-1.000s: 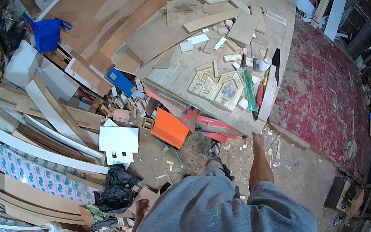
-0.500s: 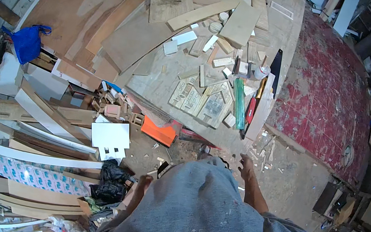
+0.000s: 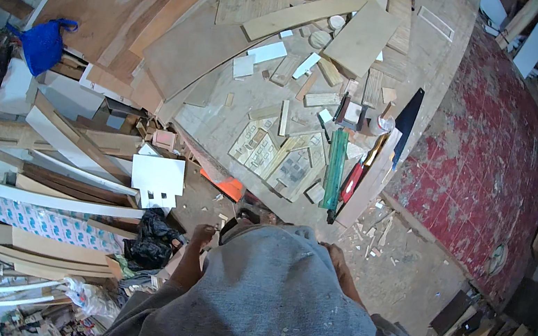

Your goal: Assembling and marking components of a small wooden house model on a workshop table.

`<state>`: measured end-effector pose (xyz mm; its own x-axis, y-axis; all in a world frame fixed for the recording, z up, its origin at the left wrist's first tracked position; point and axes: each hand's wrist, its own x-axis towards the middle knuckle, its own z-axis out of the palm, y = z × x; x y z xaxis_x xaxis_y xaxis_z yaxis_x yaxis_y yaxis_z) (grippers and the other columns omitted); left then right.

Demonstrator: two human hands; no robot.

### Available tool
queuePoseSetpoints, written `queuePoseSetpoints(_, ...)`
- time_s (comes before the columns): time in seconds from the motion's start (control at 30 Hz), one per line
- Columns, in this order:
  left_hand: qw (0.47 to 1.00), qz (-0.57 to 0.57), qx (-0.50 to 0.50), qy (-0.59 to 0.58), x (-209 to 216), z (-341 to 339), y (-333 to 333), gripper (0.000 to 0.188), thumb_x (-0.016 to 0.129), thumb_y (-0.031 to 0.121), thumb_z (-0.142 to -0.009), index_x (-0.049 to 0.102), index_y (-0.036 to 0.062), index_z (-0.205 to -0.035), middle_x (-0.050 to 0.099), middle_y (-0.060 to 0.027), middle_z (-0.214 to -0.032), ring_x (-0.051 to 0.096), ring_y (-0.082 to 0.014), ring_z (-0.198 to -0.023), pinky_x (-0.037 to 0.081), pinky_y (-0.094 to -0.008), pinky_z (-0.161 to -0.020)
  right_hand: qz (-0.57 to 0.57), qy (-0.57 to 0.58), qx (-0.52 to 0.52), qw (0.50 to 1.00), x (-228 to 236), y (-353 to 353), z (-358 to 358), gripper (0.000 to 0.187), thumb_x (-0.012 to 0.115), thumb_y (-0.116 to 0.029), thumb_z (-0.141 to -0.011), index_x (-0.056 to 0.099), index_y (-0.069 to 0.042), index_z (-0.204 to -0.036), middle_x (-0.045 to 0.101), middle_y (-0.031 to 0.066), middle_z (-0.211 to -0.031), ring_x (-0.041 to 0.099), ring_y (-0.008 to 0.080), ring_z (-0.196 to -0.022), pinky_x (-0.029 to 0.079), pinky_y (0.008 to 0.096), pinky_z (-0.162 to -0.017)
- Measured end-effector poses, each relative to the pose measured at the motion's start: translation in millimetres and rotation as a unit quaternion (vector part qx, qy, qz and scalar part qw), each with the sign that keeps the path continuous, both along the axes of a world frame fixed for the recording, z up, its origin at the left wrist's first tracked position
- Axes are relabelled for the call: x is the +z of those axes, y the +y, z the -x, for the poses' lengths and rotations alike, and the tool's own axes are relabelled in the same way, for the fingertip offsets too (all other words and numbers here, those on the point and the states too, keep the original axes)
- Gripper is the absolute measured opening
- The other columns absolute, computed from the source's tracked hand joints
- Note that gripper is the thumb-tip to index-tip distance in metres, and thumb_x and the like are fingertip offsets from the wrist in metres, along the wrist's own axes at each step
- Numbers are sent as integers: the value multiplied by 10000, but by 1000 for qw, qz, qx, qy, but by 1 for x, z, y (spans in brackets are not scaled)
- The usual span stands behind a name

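My left hand is closed beside my waist, with a small dark object just to its right. Whether its fingers hold anything is hidden. My right hand is against the front of my grey shirt, its fingers mostly out of sight. Ahead of both hands is the wooden workbench. Near its front right lie a green bar-shaped tool, a red-handled tool and a long wood strip. A dark saw blade lies behind them.
Boards and offcuts, such as a wide plank, cover the bench's far part. Stacked boards, a white cut panel and a black plastic bag stand at my left. A red worn panel lies right. Wood scraps litter the floor.
My right hand has drawn in from the bench's corner to my shirt. The left hand has risen slightly and closed up beside my waist. The view has shifted, and more of the saw blade shows.
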<state>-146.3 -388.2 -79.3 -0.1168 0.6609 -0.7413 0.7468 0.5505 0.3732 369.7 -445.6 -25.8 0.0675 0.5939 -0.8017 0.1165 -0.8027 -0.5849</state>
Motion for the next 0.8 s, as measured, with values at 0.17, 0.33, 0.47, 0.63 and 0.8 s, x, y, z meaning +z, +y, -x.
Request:
queuePoseSetpoints(0.17,998,33,25,50,-6,-3,-29,207,662,150,-780,761,97,-954,729,-117,-827,699,-231,-799,536,-380,-713,-106,-86,257,957,-24,-6,-24,323,580,-228,-849,712,-62,-1092,680,165,-1074,607,337,-1087,461,368,-953)
queuePoseSetpoints(0.33,998,48,3,-26,-5,1,-10,149,676,189,-796,751,104,-893,733,-149,-892,708,-282,-864,540,-403,-771,-166,-150,256,940,-42,-14,-22,277,612,-163,-822,710,-49,-1055,643,170,-941,600,322,-961,482,393,-879)
queuePoseSetpoints(0.47,986,-6,-154,64,-30,12,7,156,665,192,-790,735,102,-895,715,-134,-835,690,-263,-780,534,-388,-698,1,33,-29,999,-30,-10,-18,217,562,-152,-855,669,7,-957,609,117,-930,580,263,-971,453,347,-897)
queuePoseSetpoints(0.63,983,20,-161,89,-26,1,16,183,662,228,-793,719,86,-893,705,-129,-836,675,-257,-761,527,-376,-671,25,34,-30,999,18,9,-17,222,542,-164,-870,626,8,-981,599,119,-977,567,257,-969,434,319,-899)
queuePoseSetpoints(0.8,990,22,136,-10,-50,1,-11,210,647,243,-798,721,93,-924,710,-137,-886,668,-258,-791,530,-368,-713,149,92,-159,972,88,39,16,286,568,-218,-849,622,-9,-1037,616,148,-1022,576,271,-957,440,334,-902)
